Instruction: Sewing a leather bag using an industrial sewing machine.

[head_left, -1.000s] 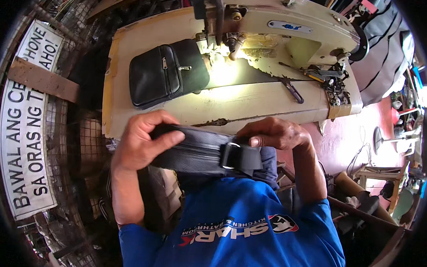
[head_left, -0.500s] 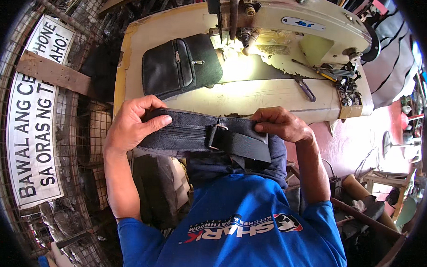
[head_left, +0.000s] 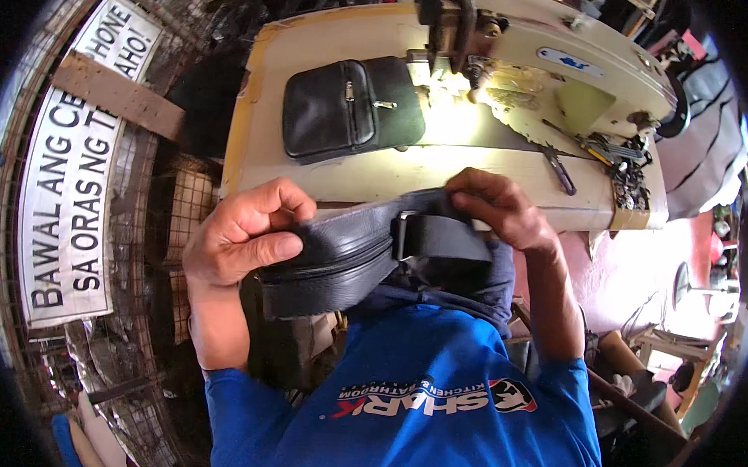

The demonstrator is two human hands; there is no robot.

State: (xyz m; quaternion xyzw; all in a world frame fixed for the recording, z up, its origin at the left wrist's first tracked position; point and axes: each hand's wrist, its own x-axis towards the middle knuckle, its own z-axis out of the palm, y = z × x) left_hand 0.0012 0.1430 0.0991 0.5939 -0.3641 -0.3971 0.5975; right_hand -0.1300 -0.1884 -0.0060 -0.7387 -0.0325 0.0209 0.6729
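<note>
Between my hands, above my lap, hangs a black leather bag side piece [head_left: 331, 269] with a zipper along its length. My left hand [head_left: 246, 233] pinches its upper edge at the left end, thumb in front. My right hand [head_left: 502, 209] grips the other end between thumb and fingers. A folded black webbing strap [head_left: 450, 239] with a metal ring hangs from the piece near my right hand. The fingertips of my right hand are partly hidden. Farther off, a flat black bag panel [head_left: 325, 112] with two zipper pulls lies on the sewing table [head_left: 265, 176].
A cream sewing machine [head_left: 618, 73] stands at the back right, its lamp lighting the needle area. Thread snips [head_left: 560, 170] and small metal parts [head_left: 631, 189] lie on the table's right side. At left is a wire mesh wall with a white sign [head_left: 70, 215].
The side piece has tilted, its left part bulging and hanging lower while the right end rises. Both hands keep hold. The whole view has shifted, with the table appearing farther right.
</note>
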